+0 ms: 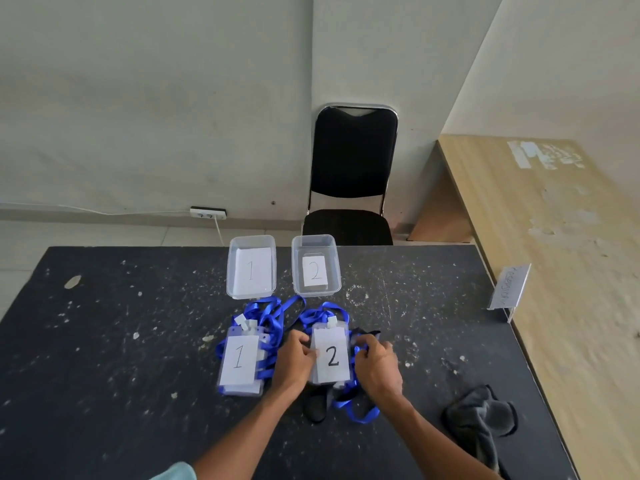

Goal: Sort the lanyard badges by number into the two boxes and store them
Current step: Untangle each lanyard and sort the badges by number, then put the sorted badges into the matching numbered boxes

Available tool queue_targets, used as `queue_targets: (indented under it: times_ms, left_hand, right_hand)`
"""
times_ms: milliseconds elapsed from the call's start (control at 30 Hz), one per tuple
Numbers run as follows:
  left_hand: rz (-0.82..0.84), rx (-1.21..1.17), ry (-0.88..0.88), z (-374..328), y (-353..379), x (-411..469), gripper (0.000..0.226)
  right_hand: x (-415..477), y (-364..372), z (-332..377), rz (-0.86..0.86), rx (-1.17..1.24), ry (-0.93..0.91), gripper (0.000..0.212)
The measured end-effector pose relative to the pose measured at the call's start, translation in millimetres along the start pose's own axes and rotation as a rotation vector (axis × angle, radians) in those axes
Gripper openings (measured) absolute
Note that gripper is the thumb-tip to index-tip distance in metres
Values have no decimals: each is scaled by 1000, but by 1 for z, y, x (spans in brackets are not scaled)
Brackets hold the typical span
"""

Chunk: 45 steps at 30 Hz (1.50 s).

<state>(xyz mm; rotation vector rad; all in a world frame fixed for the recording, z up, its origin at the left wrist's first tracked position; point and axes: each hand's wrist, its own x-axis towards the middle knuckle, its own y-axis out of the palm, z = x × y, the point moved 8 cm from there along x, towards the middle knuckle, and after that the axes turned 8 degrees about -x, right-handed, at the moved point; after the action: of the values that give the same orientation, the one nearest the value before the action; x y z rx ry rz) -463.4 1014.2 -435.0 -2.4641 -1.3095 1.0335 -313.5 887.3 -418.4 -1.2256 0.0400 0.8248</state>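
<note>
both hands hold the stack of clear plastic badge sleeves marked 2, which lies on the black speckled surface just on my side of the clear plastic box labelled 2. the left hand pinches the stack's left edge. the right hand curls round its right edge and blue ribbon. the stack's long axis points straight at that box and both hands are equally near, so i judge a short forward carry.
</note>
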Motion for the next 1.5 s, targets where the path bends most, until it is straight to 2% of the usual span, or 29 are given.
queue_targets:
  times_ms: [133, 200, 267, 300, 367, 467, 567, 667, 800, 1000, 1133, 1267, 1500]
  left_hand:
    - [-55, -34, 44, -2, -23, -3, 9]
    - [-109, -17, 99, -4, -43, -4, 7]
    - [-211, -14, 146, -4, -72, -4, 9]
    - [-270, -24, 159, -2, -88, -3, 11]
    - [-390, -17, 147, 8, -120, 1, 11]
    - [-471, 49, 25, 44, -154, 16, 14]
    - [-384, 121, -141, 84, -158, 32, 40]
    - [-245, 83, -147, 100, -146, 38, 37]
    - [-155, 12, -83, 99, -135, 39, 30]
    - [-65, -62, -154, 103, -133, 40, 32]
    - [-17, -44, -197, 104, -128, 44, 19]
    - [4, -65, -191, 99, -127, 43, 15]
    - [111, -356, -207, 111, -123, 36, 17]
  right_hand:
    - [-15, -20, 18, -265, -146, 47, 21]
    - [-22, -17, 36, -367, -111, -31, 19]
    - [-28, -8, 61, -397, -33, -192, 25]
    - [-30, 0, 75, -347, 28, -267, 24]
    - [-31, 22, 102, -140, 198, -325, 14]
    - [-31, 66, 122, 160, 298, -184, 13]
    - [-30, 97, 129, 253, 230, -51, 34]
    - [-26, 120, 136, 291, 225, 17, 47]
    - [-21, 139, 146, 312, 258, 48, 37]
    - [-14, 142, 142, 331, 309, 118, 16]
    - [-11, 144, 140, 340, 333, 128, 23]
    - [-8, 148, 137, 312, 348, 142, 28]
    - [-9, 149, 135, 333, 409, 132, 19]
